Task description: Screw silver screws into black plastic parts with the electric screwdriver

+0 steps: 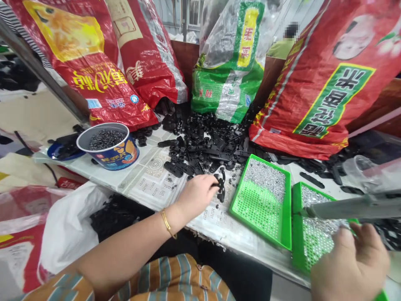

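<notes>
My left hand (198,195), wearing a gold bracelet, rests on the tabletop with its fingers closed on a small black plastic part (221,184). The part stands beside a pile of similar black parts (206,144). At the lower right, my right hand (352,261) hovers blurred over the second green tray (297,238), fingers bent in. Whatever its fingertips pinch, if anything, is too unclear to name. Just above that hand, a grey rod-shaped tool (347,206) with a narrow metal tip reaches in from the right. Another green tray (288,209) holds tiny silver pieces (265,177).
A blue tub (115,156) of small dark pieces stands at left. Red sacks (115,92) (313,92) and a green-and-clear sack (230,83) line the back. A clear cup (360,169) lies at right. The table's front edge (225,242) runs near my body.
</notes>
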{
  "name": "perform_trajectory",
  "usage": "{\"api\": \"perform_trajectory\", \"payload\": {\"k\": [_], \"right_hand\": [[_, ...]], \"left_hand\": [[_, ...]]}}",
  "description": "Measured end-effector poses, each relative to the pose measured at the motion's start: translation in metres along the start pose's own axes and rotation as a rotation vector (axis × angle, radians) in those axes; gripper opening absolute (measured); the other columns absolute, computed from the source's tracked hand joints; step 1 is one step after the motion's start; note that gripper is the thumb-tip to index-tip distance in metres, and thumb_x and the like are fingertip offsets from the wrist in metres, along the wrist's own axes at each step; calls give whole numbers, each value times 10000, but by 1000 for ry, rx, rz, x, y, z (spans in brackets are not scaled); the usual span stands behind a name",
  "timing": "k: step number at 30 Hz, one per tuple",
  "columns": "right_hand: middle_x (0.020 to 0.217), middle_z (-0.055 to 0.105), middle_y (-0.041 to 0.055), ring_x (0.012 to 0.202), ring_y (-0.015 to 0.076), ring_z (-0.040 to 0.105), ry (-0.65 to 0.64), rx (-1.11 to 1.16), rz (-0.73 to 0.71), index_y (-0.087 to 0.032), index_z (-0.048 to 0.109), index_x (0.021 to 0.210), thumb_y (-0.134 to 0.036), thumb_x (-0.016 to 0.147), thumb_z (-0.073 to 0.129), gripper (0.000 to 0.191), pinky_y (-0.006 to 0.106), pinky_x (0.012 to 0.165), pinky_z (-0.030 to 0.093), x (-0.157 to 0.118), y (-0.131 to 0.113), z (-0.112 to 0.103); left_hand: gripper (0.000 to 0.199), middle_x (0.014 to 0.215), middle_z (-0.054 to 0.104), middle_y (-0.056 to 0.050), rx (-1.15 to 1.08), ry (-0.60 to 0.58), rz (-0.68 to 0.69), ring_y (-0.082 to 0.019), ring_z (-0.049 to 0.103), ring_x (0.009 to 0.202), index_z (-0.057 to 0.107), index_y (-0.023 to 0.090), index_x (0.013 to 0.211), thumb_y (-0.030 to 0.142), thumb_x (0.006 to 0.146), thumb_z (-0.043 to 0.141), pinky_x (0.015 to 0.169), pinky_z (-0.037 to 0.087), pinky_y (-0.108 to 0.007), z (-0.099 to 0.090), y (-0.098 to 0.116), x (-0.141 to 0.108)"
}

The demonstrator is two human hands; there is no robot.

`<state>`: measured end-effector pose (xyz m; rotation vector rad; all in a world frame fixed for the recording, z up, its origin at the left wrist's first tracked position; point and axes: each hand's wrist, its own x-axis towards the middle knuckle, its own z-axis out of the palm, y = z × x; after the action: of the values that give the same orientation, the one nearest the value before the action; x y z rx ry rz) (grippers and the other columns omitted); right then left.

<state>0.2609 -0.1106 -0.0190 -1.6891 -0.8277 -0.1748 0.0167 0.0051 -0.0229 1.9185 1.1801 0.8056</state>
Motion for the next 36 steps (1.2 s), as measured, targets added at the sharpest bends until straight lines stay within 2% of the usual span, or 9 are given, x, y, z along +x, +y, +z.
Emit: {"api": "perform_trajectory", "payload": {"k": [2,4,7,11,18,20,26,32,36], "right_hand": [[1097,606,139,995,292,578,3,1,-40,-199,564,1163,-323,814,527,372,511,882,422,-11,-18,2],[1015,628,101,969,255,584,-265,-24,-218,-202,618,1064,-291,820,521,278,470,878,440,-21,-36,12],[1190,554,102,1103,251,515,-687,-65,-514,-227,528,1195,-278,815,525,383,446,905,443,-33,-55,39],[1127,602,104,1004,218,585,-929,-81,-572,-212,469,1257,-318,827,509,445,370,829,500,-51,-65,76],[1008,668,83,858,190,638,-1120,0,-304,-207,572,1113,-368,814,530,342,300,749,508,-89,-82,91],[935,679,63,815,186,633,-1167,-73,-365,-231,628,993,-387,830,500,259,299,727,492,-79,-86,95],[822,659,89,788,237,577,-939,-739,-629,-196,629,828,-318,815,481,192,332,648,401,-27,-76,131],[761,658,116,772,247,575,-1010,-809,-682,-166,612,692,-186,752,481,145,340,656,372,-23,-71,154],[734,650,57,655,181,563,-1090,-549,-359,-191,570,718,-269,755,506,108,303,609,385,-29,-86,137]], "left_hand": [[85,772,610,-22,-417,8,-277,-137,534,701,601,193,853,229,787,562,682,420,-283,-10,-4,-1],[80,692,580,-5,-743,-44,-486,-99,507,583,568,177,823,244,780,574,614,427,-259,-16,-7,-3],[111,690,579,-12,-930,-114,-585,-67,490,505,517,162,799,270,806,543,544,434,-232,-20,-7,-10],[131,688,585,-18,-1211,-122,-690,-45,483,475,528,143,777,264,794,577,485,411,-184,-22,-3,-25],[194,882,614,-40,-1306,118,-567,-112,595,776,548,167,940,264,780,599,642,459,-203,-24,-2,-45],[167,835,605,-19,-1247,147,-595,-115,601,738,520,181,908,258,779,594,612,458,-208,-27,-6,-46],[151,871,566,-12,-1213,87,-637,-102,594,591,494,185,895,275,791,555,589,492,-279,-32,-16,-49],[154,877,585,-21,-1250,28,-740,-115,623,601,476,178,882,165,752,559,591,488,-269,-35,-13,-48],[176,934,604,-45,-1280,25,-723,-130,639,666,488,175,890,165,739,577,621,476,-269,-36,-14,-46]]}}
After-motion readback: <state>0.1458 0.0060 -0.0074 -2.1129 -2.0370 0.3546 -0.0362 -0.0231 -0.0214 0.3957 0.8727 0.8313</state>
